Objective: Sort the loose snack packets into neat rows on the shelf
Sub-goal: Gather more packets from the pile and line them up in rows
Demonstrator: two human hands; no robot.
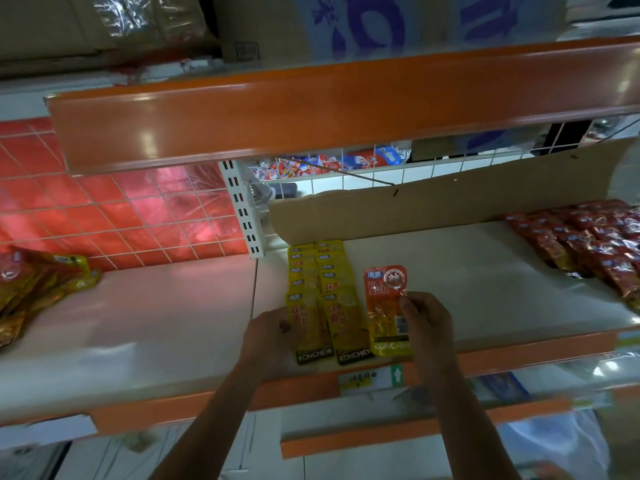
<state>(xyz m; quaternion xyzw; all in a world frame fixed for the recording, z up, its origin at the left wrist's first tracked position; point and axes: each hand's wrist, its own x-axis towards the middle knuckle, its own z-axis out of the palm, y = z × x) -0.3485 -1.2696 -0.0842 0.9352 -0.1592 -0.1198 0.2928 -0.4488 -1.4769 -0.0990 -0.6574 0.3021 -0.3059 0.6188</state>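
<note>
Two neat rows of yellow packets [322, 296] are laid on the shelf [173, 323], near its front edge. Just beside them, on the right, an orange packet [386, 306] is held flat on the shelf. Its right edge is pinched by the thumb and fingers of the right hand [427, 323]. The left side of the yellow rows is touched by the left hand [270, 337], with the thumb laid on the front packet. Whether that packet is gripped or only pressed cannot be told.

More packets are not sorted yet. A mixed heap [38, 285] is seen far to the left, and red packets [595, 251] are piled far to the right.

The packets are judged to be light, thin and bendy. Their shiny skin may be slippery. They are best taken by a side edge or a corner, with the thumb on top. If a row is pushed hard, it could be knocked crooked, since the packets are laid partly over each other.
</note>
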